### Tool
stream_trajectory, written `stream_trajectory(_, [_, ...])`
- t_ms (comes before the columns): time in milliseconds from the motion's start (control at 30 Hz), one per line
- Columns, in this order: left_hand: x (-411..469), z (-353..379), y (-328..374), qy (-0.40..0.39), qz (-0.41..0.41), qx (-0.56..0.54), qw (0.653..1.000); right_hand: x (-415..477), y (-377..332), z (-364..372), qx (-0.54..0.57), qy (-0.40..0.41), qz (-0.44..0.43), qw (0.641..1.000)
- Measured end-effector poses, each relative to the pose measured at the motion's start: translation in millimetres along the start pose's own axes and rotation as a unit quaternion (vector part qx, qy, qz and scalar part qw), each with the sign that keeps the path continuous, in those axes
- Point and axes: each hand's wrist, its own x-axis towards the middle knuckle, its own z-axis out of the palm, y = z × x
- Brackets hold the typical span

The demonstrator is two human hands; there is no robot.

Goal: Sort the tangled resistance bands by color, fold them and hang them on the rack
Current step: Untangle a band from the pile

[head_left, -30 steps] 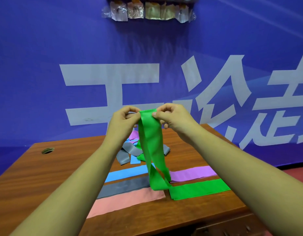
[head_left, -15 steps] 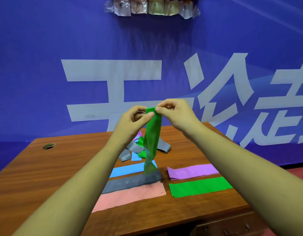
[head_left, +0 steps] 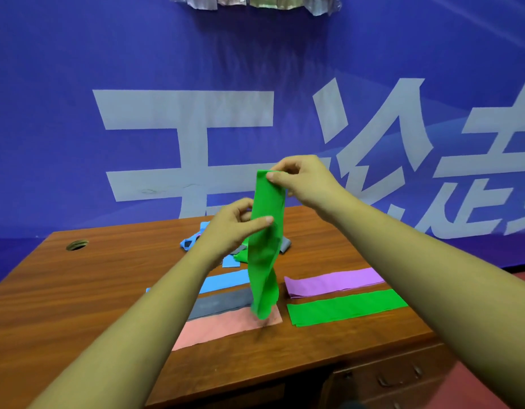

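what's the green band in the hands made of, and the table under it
The green band looks like thin, matte rubber or latex sheet: pinched by the right hand at its top and the left hand lower, it hangs limp and twists. The table looks like reddish-brown wood or wood-grain laminate with a slight sheen; streaked grain shows.

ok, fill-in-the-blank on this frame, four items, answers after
1. The right hand pinches the ____ end of the hanging green band.
2. The left hand grips it ____ the right hand.
3. On the desk, the folded grey band lies between the blue band and the ____ one.
4. Just nearer the person than the folded purple band lies a folded ____ one.
Missing: top; below; pink; green.
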Motion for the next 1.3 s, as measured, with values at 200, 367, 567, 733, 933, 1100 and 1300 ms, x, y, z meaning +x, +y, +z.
stream_trajectory(200, [-21,14,-50,-0.042,-0.079,0.044,0.995,7,4,-21,0.025,0.098,0.041,0.994])
stream_trajectory(367, [-22,11,-72,0.030,-0.103,0.156,0.982,6,19,-27,0.008,0.112,0.056,0.992])
stream_trajectory(567, [-23,5,-74,0.058,-0.129,0.137,0.980,7,32,-36,0.027,0.131,0.083,0.987])
stream_trajectory(733, [-9,22,-72,0.042,-0.152,0.087,0.984,10,30,-33,0.051,0.104,0.083,0.990])
stream_trajectory(933, [4,50,-76,0.021,-0.196,0.134,0.971,10,20,-37,0.075,0.087,0.050,0.992])
stream_trajectory(1100, [-2,37,-91,0.015,-0.181,0.101,0.978,9,20,-38,0.091,0.076,0.043,0.992])
stream_trajectory(1300, [-23,22,-92,-0.012,-0.150,0.130,0.980,11,28,-35,0.089,0.107,0.058,0.989])
